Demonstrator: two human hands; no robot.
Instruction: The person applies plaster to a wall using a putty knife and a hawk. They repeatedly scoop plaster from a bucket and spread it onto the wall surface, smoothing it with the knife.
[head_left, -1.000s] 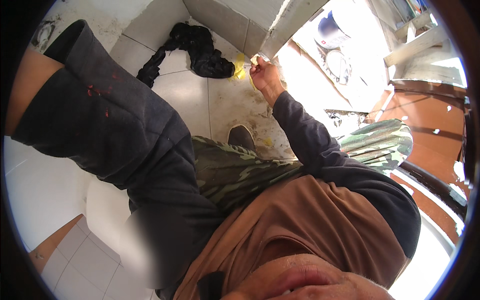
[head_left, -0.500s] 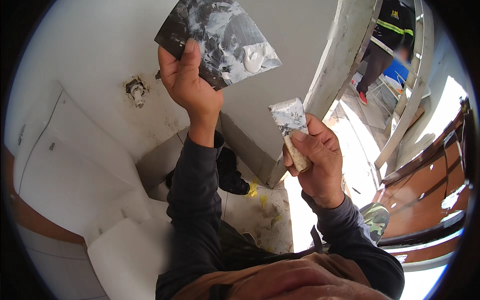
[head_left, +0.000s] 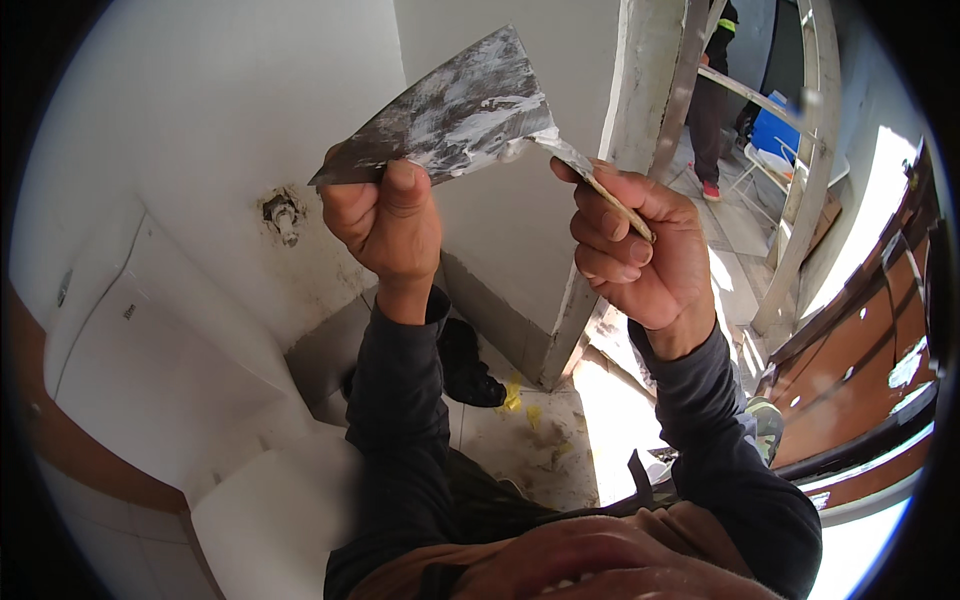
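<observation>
A dark flat plate (head_left: 445, 115), smeared with white putty, is pinched by its lower left corner in my left hand (head_left: 385, 215), thumb on the near face. My right hand (head_left: 645, 235) grips a putty knife (head_left: 600, 185) by its pale, worn handle. The knife is turned nearly edge-on, and its blade tip meets the plate's right edge. White putty (head_left: 515, 148) sits along the plate's lower right edge, where the two tools touch. Both hands are raised in front of the grey wall (head_left: 500, 220).
On the left stands a white toilet (head_left: 160, 340), below a pipe stub (head_left: 285, 215) in a rough wall hole. A black bag (head_left: 465, 365) lies in the floor corner. A ladder (head_left: 805, 180) leans in the doorway at right; beyond it stands a person (head_left: 707, 120) near a blue box (head_left: 775, 125).
The putty knife has moved up and left, turned edge-on, and now touches the plate. My left hand has tilted the plate. The lump of putty on the plate's face now lies at its edge.
</observation>
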